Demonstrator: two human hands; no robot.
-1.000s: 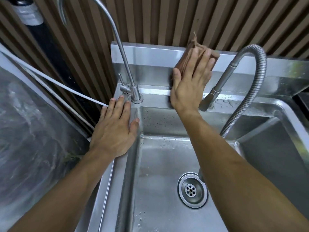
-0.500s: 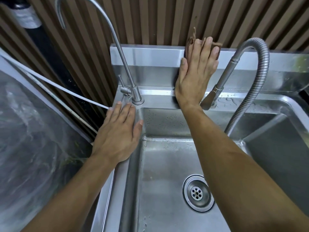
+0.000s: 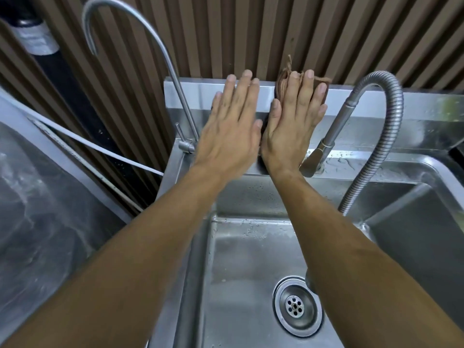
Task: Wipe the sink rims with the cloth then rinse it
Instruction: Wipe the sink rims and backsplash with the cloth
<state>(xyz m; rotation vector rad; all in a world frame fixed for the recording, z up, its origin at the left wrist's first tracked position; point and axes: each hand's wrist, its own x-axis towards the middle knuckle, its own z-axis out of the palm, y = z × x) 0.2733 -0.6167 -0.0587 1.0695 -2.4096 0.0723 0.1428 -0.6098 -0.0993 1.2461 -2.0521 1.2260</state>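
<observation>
Evidently mid-wipe: the right hand (image 3: 292,126), fingers flat, presses the cloth (image 3: 283,80) on the sink (image 3: 376,172) backsplash; the left hand (image 3: 231,126) lies open, empty; rinsing remains.

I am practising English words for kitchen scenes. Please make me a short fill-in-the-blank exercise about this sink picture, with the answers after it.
1. The right hand presses a brown ____ against the sink's back wall.
2. The left hand lies flat, holding ____.
3. The round ____ sits in the basin floor.
4. The hose is on the cloth's ____ side.

Answers: cloth; nothing; drain; right
</observation>
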